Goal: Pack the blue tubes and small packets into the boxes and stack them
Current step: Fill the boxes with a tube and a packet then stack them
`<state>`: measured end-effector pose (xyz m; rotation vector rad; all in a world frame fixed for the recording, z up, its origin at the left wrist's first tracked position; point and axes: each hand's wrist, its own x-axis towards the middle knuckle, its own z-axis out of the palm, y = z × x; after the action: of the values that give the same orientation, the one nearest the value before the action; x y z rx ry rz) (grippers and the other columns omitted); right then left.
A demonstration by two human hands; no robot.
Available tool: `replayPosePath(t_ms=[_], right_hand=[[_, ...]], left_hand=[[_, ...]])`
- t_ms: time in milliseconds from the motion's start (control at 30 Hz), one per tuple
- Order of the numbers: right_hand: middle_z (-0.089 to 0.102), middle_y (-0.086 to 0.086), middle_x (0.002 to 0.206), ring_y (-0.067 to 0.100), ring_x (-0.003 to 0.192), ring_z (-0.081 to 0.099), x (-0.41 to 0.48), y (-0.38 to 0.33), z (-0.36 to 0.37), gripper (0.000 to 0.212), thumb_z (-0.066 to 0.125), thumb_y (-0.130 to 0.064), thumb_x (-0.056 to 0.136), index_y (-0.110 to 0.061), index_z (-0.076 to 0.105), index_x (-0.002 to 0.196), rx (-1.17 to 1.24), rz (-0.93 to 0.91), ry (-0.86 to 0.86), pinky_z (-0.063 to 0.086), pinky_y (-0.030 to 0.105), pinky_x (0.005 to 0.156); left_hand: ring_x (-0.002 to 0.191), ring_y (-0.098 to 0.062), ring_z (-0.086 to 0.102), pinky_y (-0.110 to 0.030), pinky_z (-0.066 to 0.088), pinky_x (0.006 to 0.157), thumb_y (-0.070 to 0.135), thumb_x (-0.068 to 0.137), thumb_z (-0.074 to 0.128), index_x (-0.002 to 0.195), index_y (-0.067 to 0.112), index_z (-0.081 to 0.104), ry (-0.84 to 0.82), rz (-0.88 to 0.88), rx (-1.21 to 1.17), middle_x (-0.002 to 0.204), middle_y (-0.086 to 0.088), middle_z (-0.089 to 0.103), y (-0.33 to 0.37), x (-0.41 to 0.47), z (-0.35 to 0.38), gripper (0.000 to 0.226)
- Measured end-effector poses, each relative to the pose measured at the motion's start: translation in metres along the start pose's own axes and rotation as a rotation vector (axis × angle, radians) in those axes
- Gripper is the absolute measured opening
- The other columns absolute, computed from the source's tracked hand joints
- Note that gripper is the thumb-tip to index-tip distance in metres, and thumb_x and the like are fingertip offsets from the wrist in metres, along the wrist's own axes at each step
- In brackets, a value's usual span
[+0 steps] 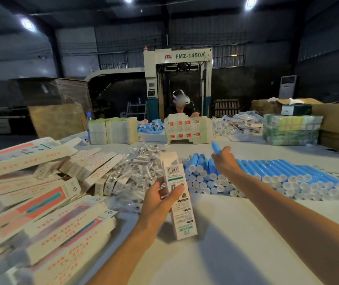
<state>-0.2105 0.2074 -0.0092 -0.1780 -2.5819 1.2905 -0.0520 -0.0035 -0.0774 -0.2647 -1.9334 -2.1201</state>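
Note:
My left hand (160, 199) grips a long white carton (180, 194) with a barcode, held upright with its top flap open. My right hand (225, 160) is raised over the pile of blue tubes (267, 177) and pinches one blue tube (216, 148), its end sticking up past my fingers. The tubes lie stacked in rows with white caps facing me. A heap of small clear packets (137, 167) sits behind and left of the carton. Packed white boxes (47, 204) with orange print lie piled at the left.
Across the table (236, 233) a person wearing a headset sits behind a stack of flat cartons (188, 130). More flat carton bundles (112, 130), blue tubes (150, 126), loose packets (236, 124) and wrapped bundles (292, 129) line the far edge. A large machine stands behind.

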Motion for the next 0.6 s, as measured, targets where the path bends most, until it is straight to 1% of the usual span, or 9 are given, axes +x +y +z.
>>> replayPosePath(t_ms=[33,100,200,267,333,400,467,533,600], right_hand=[[0.054,0.023,0.115,0.032,0.086,0.055,-0.011,0.005,-0.005,0.036,0.043,-0.024,0.107,0.000,0.036,0.133,0.094,-0.009,0.026,0.035,0.036,0.057],[0.049,0.015,0.095,0.024,0.071,0.045,-0.035,0.016,-0.013,0.026,0.038,-0.025,0.108,-0.001,0.041,0.118,0.293,-0.054,0.061,0.034,0.034,0.061],[0.048,0.011,0.090,0.022,0.073,0.044,-0.072,0.017,-0.027,0.036,0.038,-0.040,0.110,-0.007,0.048,0.100,0.473,-0.096,0.055,0.034,0.035,0.065],[0.055,0.004,0.094,0.015,0.079,0.049,-0.093,0.009,-0.037,0.041,0.040,-0.045,0.109,-0.008,0.057,0.104,0.580,-0.114,0.039,0.035,0.033,0.065],[0.060,-0.002,0.102,0.010,0.087,0.051,-0.113,-0.003,-0.047,0.040,0.042,-0.044,0.110,-0.010,0.062,0.107,0.710,-0.171,0.040,0.038,0.031,0.071],[0.064,-0.007,0.105,0.007,0.090,0.056,-0.130,-0.016,-0.057,0.030,0.047,-0.040,0.109,-0.014,0.062,0.108,0.882,-0.277,0.007,0.041,0.030,0.079],[0.068,-0.008,0.106,0.003,0.099,0.063,-0.140,-0.027,-0.065,0.019,0.053,-0.031,0.108,-0.017,0.057,0.120,0.983,-0.400,-0.052,0.047,0.028,0.091],[0.068,-0.003,0.114,0.008,0.108,0.066,-0.144,-0.037,-0.068,0.026,0.057,-0.024,0.106,-0.016,0.050,0.129,0.987,-0.491,-0.093,0.052,0.034,0.100],[0.063,0.009,0.124,0.019,0.112,0.068,-0.147,-0.045,-0.068,0.031,0.060,-0.016,0.104,-0.018,0.046,0.132,1.013,-0.528,-0.150,0.057,0.036,0.099]], left_hand=[[0.105,-0.025,0.078,-0.037,0.064,0.083,0.035,0.081,0.081,0.128,0.020,0.066,-0.008,0.000,0.014,0.111,-0.005,0.081,0.001,-0.001,0.000,0.052],[0.107,-0.028,0.078,-0.048,0.063,0.092,0.033,0.084,0.081,0.132,0.016,0.063,-0.020,-0.003,0.026,0.115,-0.006,0.080,0.003,-0.002,0.002,0.054],[0.109,-0.032,0.077,-0.058,0.059,0.099,0.031,0.089,0.083,0.134,0.016,0.062,-0.058,0.000,0.043,0.119,-0.007,0.079,0.008,-0.007,0.007,0.052],[0.111,-0.030,0.076,-0.057,0.058,0.101,0.036,0.088,0.085,0.134,0.019,0.061,-0.090,0.006,0.067,0.121,-0.003,0.079,0.011,-0.011,0.010,0.055],[0.115,-0.026,0.075,-0.055,0.057,0.102,0.040,0.086,0.083,0.135,0.023,0.062,-0.117,0.021,0.106,0.122,0.001,0.078,0.013,-0.015,0.013,0.056],[0.117,-0.028,0.074,-0.055,0.058,0.103,0.042,0.086,0.084,0.137,0.025,0.061,-0.143,0.024,0.110,0.123,0.000,0.078,0.014,-0.018,0.016,0.058],[0.115,-0.031,0.075,-0.053,0.060,0.101,0.039,0.086,0.086,0.136,0.025,0.061,-0.156,0.015,0.076,0.122,-0.004,0.078,0.014,-0.020,0.019,0.057],[0.112,-0.032,0.076,-0.046,0.063,0.096,0.034,0.088,0.087,0.133,0.028,0.064,-0.165,0.030,0.063,0.121,-0.005,0.079,0.013,-0.021,0.021,0.051],[0.108,-0.035,0.077,-0.039,0.064,0.089,0.029,0.087,0.087,0.128,0.030,0.068,-0.171,0.050,0.044,0.119,-0.008,0.079,0.013,-0.021,0.022,0.045]])
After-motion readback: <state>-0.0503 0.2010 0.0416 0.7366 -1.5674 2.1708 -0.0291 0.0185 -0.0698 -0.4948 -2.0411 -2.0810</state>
